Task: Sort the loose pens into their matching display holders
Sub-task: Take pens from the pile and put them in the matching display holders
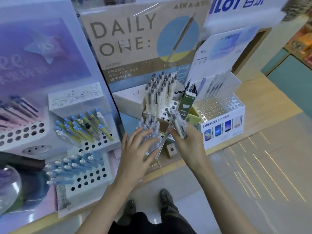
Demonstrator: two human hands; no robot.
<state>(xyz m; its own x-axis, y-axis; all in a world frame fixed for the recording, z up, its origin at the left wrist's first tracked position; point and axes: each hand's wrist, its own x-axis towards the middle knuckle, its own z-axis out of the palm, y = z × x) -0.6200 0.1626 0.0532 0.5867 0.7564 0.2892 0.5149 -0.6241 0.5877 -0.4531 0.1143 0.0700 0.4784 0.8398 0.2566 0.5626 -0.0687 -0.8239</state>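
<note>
Centrally, the left hand [136, 149] rests straight-fingered, grip released, on clear pens [149, 130]. The right hand [185, 143] grasps cream pens [177, 126].

Holders line up on the tabletop [253, 102]. The DAILY ONE holder [172, 105] sits in the middle with standing pens [160, 90] in its back rows, and the PATHFINDER holder [222, 125] is just right of it. Two more sit left, the rear holder [104, 141] behind the front holder [91, 179]. Front-center, the left hand [136, 149] rests on a pen cluster [150, 129], and the right hand [187, 142] beside it grips a few pens [177, 124].
</note>
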